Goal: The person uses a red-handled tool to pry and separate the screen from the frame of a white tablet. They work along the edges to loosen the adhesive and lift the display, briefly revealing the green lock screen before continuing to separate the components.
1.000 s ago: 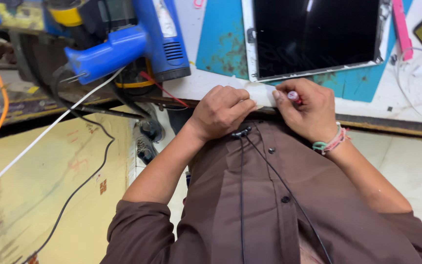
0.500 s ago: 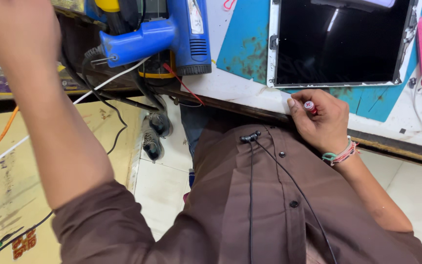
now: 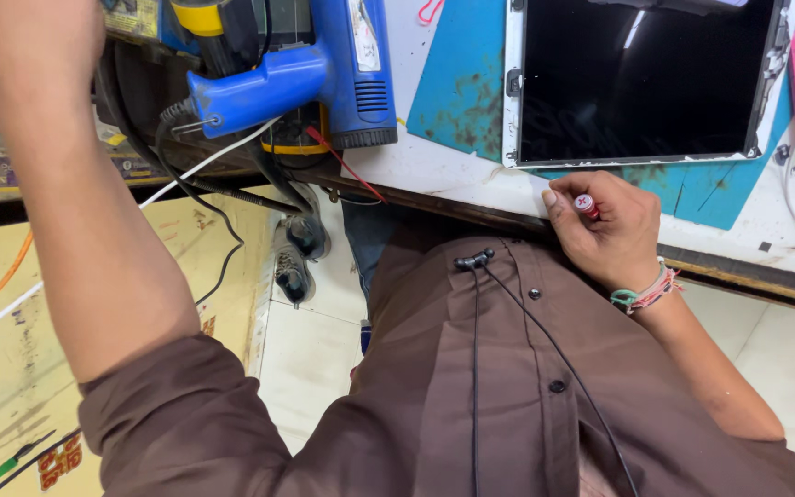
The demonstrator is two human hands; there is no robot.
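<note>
The right hand rests at the desk edge, its fingers curled round a small red-capped tube. Just beyond it lies a tablet with a dark screen, on a blue mat. The left arm is raised toward the upper left; its hand is cut off by the frame. A blue heat gun lies on the desk's left part. A black cable hangs down the brown shirt.
</note>
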